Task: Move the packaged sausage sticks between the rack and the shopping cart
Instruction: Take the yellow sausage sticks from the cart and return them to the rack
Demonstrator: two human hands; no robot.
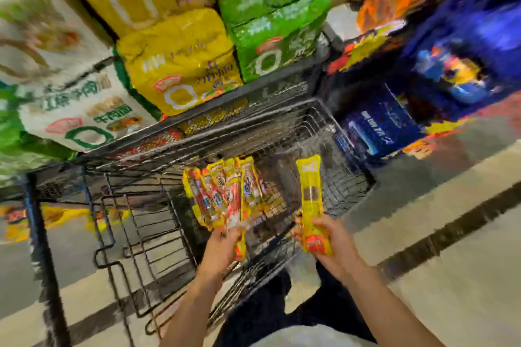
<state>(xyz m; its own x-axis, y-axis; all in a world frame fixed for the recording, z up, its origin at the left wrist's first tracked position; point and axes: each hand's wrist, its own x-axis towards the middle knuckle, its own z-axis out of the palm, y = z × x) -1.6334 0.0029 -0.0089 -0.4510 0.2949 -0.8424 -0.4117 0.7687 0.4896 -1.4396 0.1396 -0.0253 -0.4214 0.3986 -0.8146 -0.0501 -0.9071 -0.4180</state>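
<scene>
Yellow film wrappers crinkle under the curled fingers of a shopper's left hand (pixel 222 245), which pinches a fanned bundle of sausage sticks (pixel 225 194) by its near ends, while the right hand (pixel 335 242) grips a single stick (pixel 310 200) around its lower third, the stick standing almost upright. Both lots hang in the air over the near half of the wire shopping cart (pixel 346 177), touching neither its mesh nor the black wire rack (pixel 135 248) just to the left. The blurred frame does not settle which way the goods are travelling. The step in hand is most likely carrying them across. To do it well, the left hand should keep the fan squeezed tight at the base, since the far ends are splayed and a loose stick could slide out. The lone stick would be best joined to the bundle or set down first, freeing a hand. If they go to the cart, they should be lowered flat onto the mesh rather than dropped. If they go to the rack, each pack should be fed squarely onto a prong. Any hanging holes are too blurred to see. Beyond the cart, noodle packs (pixel 180 65) in yellow, green and white crowd the far shelf.
</scene>
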